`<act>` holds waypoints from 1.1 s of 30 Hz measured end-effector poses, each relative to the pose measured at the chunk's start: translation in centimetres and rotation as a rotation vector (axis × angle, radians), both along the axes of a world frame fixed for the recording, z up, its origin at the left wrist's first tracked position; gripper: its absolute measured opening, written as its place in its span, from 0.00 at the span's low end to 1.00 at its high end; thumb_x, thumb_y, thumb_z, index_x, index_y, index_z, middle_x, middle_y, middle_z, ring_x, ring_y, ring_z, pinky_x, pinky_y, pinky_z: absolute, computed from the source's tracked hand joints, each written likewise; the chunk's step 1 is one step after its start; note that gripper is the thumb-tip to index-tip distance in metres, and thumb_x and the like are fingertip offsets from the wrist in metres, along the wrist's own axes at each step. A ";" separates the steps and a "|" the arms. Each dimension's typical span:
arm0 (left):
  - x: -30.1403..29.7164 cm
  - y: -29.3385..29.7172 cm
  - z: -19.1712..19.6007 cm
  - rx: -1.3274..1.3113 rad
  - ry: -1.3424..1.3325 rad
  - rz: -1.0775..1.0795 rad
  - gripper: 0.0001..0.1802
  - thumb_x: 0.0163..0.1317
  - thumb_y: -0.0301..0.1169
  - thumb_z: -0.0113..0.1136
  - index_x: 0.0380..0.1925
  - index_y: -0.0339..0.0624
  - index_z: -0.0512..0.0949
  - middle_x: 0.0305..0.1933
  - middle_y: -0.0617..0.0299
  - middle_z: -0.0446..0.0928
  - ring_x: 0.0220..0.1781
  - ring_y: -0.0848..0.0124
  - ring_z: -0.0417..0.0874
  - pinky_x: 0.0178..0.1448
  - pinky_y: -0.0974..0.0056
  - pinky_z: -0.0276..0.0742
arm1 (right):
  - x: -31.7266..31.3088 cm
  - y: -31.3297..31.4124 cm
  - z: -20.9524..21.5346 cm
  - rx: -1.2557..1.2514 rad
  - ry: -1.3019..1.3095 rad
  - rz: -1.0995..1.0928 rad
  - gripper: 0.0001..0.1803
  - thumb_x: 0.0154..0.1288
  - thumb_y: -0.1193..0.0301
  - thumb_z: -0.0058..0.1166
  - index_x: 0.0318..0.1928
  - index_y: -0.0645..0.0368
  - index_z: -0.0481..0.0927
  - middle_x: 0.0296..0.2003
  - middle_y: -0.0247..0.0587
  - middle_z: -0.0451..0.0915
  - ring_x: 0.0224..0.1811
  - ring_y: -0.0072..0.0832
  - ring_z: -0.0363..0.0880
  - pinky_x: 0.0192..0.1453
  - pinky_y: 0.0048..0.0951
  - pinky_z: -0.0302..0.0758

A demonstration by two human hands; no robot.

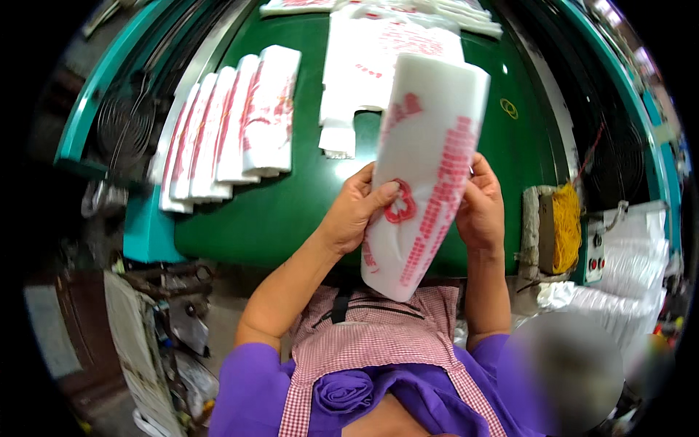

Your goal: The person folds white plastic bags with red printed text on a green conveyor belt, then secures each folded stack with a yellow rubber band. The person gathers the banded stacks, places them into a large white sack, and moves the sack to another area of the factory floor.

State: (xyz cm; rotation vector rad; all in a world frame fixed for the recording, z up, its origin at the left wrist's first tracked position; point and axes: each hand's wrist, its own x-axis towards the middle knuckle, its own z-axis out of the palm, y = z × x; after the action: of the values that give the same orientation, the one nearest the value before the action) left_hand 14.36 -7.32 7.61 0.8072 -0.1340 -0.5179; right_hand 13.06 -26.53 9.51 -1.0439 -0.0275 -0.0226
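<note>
I hold a folded bundle of white plastic bags with red print up in front of me, tilted, over the near edge of the green table. My left hand grips its left side, with the thumb pressed on the front face and the fingers behind. At the right edge, my right hand is closed on the bundle, its fingertips partly hidden behind it. Beyond the bundle lies a flat stack of white plastic bags with red print, its handle part toward me.
Several folded bag bundles overlap in a row at the left of the green table. A yellow rubber band lies at the right. Off the right corner are a mass of yellow rubber bands and a box with red buttons.
</note>
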 end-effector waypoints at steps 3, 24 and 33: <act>-0.8 0.7 -1.4 -0.195 0.097 -0.144 0.24 0.61 0.30 0.61 0.56 0.36 0.68 0.45 0.63 0.76 0.45 0.76 0.77 0.51 0.69 0.76 | -0.6 -0.7 -2.0 0.568 0.169 0.125 0.22 0.65 0.80 0.40 0.60 0.65 0.62 0.48 0.45 0.76 0.40 0.19 0.77 0.42 0.23 0.78; 0.6 17.2 -5.5 1.298 -0.719 1.370 0.40 0.63 0.39 0.56 0.67 0.33 0.47 0.70 0.43 0.49 0.71 0.54 0.53 0.72 0.52 0.49 | 12.4 13.8 -3.7 -0.716 -0.026 0.104 0.38 0.59 0.74 0.57 0.66 0.67 0.53 0.53 0.46 0.72 0.54 0.29 0.71 0.59 0.28 0.68; 12.7 22.0 -9.8 0.879 -0.129 1.619 0.44 0.68 0.44 0.44 0.68 0.31 0.32 0.72 0.37 0.39 0.72 0.51 0.50 0.72 0.56 0.49 | 20.2 25.3 -11.2 -1.160 -0.475 0.026 0.46 0.63 0.48 0.48 0.68 0.68 0.48 0.68 0.65 0.45 0.72 0.56 0.40 0.73 0.46 0.42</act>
State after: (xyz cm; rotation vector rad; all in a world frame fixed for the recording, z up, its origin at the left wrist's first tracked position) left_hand 27.01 14.63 -2.19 1.4841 0.6557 1.0997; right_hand 33.29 -1.26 -1.69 -2.1764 -0.5377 -0.2546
